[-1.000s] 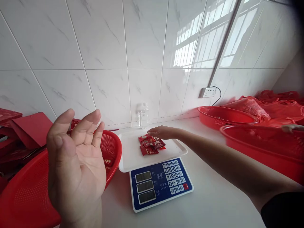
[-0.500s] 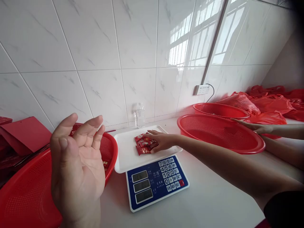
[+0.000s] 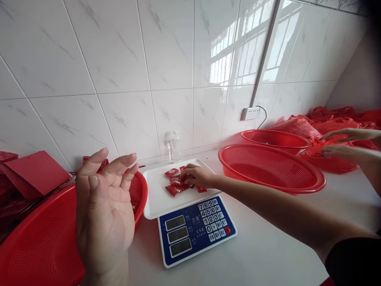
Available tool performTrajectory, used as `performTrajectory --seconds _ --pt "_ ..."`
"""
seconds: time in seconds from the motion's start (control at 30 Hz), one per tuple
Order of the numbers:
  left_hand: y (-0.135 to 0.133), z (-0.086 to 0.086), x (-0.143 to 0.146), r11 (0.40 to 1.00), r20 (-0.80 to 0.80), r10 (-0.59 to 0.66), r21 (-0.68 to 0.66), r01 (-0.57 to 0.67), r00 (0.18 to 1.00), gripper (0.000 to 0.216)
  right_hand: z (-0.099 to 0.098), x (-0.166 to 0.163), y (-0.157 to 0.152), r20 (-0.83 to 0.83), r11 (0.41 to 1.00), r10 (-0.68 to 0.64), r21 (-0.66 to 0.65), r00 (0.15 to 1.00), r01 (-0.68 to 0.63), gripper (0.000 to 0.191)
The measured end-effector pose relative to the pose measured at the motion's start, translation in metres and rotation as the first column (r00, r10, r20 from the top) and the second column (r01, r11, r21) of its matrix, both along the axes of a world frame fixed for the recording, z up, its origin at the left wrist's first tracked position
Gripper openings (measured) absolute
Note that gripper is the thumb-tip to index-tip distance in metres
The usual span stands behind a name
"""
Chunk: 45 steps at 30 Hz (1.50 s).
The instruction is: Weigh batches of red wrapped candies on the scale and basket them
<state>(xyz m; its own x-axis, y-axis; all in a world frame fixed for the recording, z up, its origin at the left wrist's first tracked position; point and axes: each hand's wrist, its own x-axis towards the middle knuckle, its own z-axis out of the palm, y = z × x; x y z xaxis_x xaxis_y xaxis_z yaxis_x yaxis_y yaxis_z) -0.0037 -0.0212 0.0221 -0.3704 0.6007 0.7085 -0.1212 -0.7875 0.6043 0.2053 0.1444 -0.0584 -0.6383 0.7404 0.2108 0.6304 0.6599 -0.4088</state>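
Observation:
My left hand (image 3: 107,214) is raised over the left basket, palm up, its fingers loosely bent and apart, with nothing in it. My right hand (image 3: 198,175) reaches in from the right, fingers curled down on small red packets (image 3: 177,190) with gold and white print. Its fingertips are partly hidden among them. The packets lie loosely spread on the white tray (image 3: 157,202) of a digital scale. Below the tray is the scale's blue panel (image 3: 195,230), with three displays and a keypad; the digits are too faint to read.
At left is a red perforated basket (image 3: 38,242) beside red cardboard (image 3: 32,171). A clear bottle (image 3: 175,147) stands behind the tray. Two more red baskets (image 3: 268,171) stand at right. Another person's hands (image 3: 342,149) are over red plastic bags (image 3: 330,161). A socket strip (image 3: 251,113) is on the wall.
My right hand has gone from lying flat on the packets to curled fingers, and the packets are more spread out. The other person's hands have left the basket for the bags.

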Motion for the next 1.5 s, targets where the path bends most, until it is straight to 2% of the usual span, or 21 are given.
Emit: performTrajectory --seconds 0.1,0.27,0.47,0.67,0.73,0.8,0.87,0.93,1.03,1.1,1.17,1.23,1.37,1.5 --pt "0.002 -0.001 0.000 1.000 -0.003 0.003 0.005 -0.003 1.000 0.025 0.004 0.003 0.001 -0.076 0.998 -0.054 0.038 0.996 0.057 0.027" --pt "0.004 -0.002 0.002 1.000 -0.021 -0.004 0.003 0.004 1.000 0.025 0.022 0.018 0.000 -0.174 0.984 -0.144 0.080 0.974 0.160 0.025" --pt "0.006 -0.004 0.002 1.000 -0.022 0.008 -0.015 -0.008 1.000 0.025 0.038 0.071 -0.003 -0.217 0.918 -0.331 0.151 0.918 0.366 0.029" --pt "0.006 -0.004 0.003 1.000 -0.042 -0.013 -0.028 0.012 0.999 0.026 0.032 0.150 -0.017 -0.048 0.835 -0.528 0.150 0.848 0.529 0.027" --pt "0.006 -0.004 0.004 0.999 -0.045 -0.028 -0.031 0.026 0.999 0.025 0.027 0.166 -0.022 0.040 0.815 -0.573 0.135 0.818 0.564 0.026" --pt "0.006 -0.004 0.005 0.999 -0.046 -0.045 -0.029 0.043 0.998 0.024 0.024 0.168 -0.026 0.109 0.797 -0.602 0.134 0.791 0.589 0.031" --pt "0.006 -0.004 0.004 0.998 -0.047 -0.058 -0.030 0.057 0.997 0.024 0.021 0.155 -0.029 0.148 0.802 -0.596 0.149 0.789 0.578 0.042" --pt "0.005 -0.004 0.003 0.998 -0.048 -0.064 -0.029 0.063 0.997 0.024 0.019 0.129 -0.032 0.171 0.842 -0.539 0.153 0.825 0.518 0.052" --pt "0.004 -0.003 0.001 0.998 -0.049 -0.062 -0.021 0.061 0.997 0.024 0.013 0.079 -0.037 0.227 0.928 -0.372 0.086 0.900 0.362 0.064" --pt "0.002 -0.003 0.000 0.998 -0.052 -0.064 -0.008 0.064 0.997 0.024 0.009 0.046 -0.040 0.268 0.979 -0.184 -0.042 0.946 0.202 0.071" --pt "0.001 -0.002 -0.001 0.998 -0.052 -0.067 0.006 0.067 0.996 0.024 0.005 0.019 -0.040 0.268 0.984 -0.045 -0.155 0.962 0.090 0.079" --pt "-0.002 -0.002 -0.002 0.998 -0.044 -0.065 0.016 0.066 0.997 0.025 0.004 -0.002 -0.036 0.255 0.979 0.018 -0.201 0.967 0.034 0.084" --pt "-0.005 -0.001 -0.003 0.998 -0.036 -0.048 0.042 0.049 0.998 0.026 0.005 -0.030 -0.021 0.228 0.984 0.059 -0.175 0.972 -0.019 0.090" --pt "-0.005 -0.001 -0.002 0.998 -0.028 -0.047 0.042 0.048 0.999 0.027 0.004 -0.048 -0.007 0.233 0.989 0.086 -0.135 0.969 -0.055 0.083"
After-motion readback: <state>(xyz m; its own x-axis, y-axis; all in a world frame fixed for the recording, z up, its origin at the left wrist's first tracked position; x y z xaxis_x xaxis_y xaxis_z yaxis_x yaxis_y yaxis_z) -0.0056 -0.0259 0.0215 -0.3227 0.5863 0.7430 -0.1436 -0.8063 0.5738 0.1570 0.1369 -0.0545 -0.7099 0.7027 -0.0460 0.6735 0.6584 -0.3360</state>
